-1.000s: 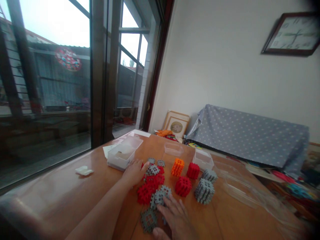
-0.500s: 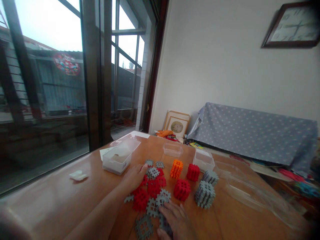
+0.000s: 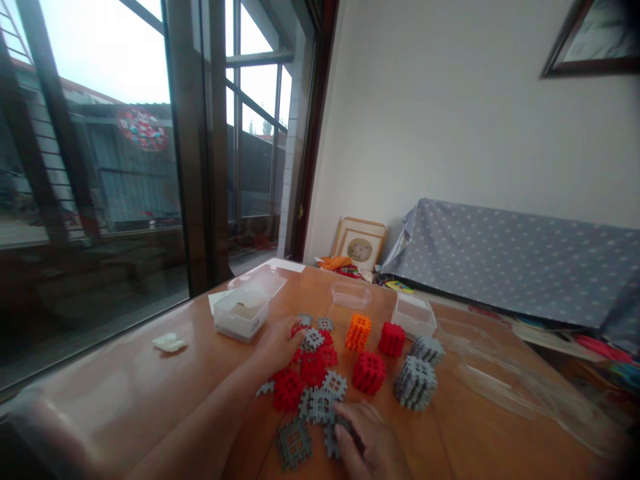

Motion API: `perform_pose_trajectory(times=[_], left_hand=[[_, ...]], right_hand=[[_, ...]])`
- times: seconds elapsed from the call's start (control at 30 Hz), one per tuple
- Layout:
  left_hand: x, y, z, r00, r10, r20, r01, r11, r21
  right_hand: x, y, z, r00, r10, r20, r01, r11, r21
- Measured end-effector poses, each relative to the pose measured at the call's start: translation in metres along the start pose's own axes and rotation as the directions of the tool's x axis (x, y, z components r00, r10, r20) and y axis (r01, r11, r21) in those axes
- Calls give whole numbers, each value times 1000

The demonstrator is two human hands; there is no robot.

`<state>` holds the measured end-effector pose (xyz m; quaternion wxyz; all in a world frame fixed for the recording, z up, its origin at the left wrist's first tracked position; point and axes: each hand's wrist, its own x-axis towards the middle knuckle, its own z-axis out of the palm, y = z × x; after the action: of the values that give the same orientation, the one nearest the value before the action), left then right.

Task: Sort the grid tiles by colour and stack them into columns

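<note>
Across the wooden table, an open plastic box at left holds something small and brownish; contents of the clear box at right are hard to make out, and a shallow clear tray lies between them. Compared with 0.5 s ago, the right hand has curled, thumb and forefinger narrow; the left hand, fingers bent, touches the heap of red tiles, grip unclear. Right of the heap stand 5 stacks: 1 orange, 2 red, 2 grey. At the right thumb lies a grey tile; I cannot tell if it is pinched
</note>
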<state>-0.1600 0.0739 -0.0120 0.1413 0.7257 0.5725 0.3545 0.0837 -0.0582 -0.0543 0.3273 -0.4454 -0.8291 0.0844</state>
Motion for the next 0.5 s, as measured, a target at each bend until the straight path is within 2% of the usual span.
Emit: perform_pose_trajectory(times=[0.23,0.37,0.5], left_hand=[[15,14,1,996,-48,77,38,991,129],[14,16,16,993,-88,79,66,967,247],[10,13,33,991,-98,87,66,946,317]], right_hand=[[-1,-8,-7,998,61,-8,-61,998,29],[-2,-2,-1,999,35,-14,-35,999,9],[-3,2,-1,999,38,33,-38,999,10]])
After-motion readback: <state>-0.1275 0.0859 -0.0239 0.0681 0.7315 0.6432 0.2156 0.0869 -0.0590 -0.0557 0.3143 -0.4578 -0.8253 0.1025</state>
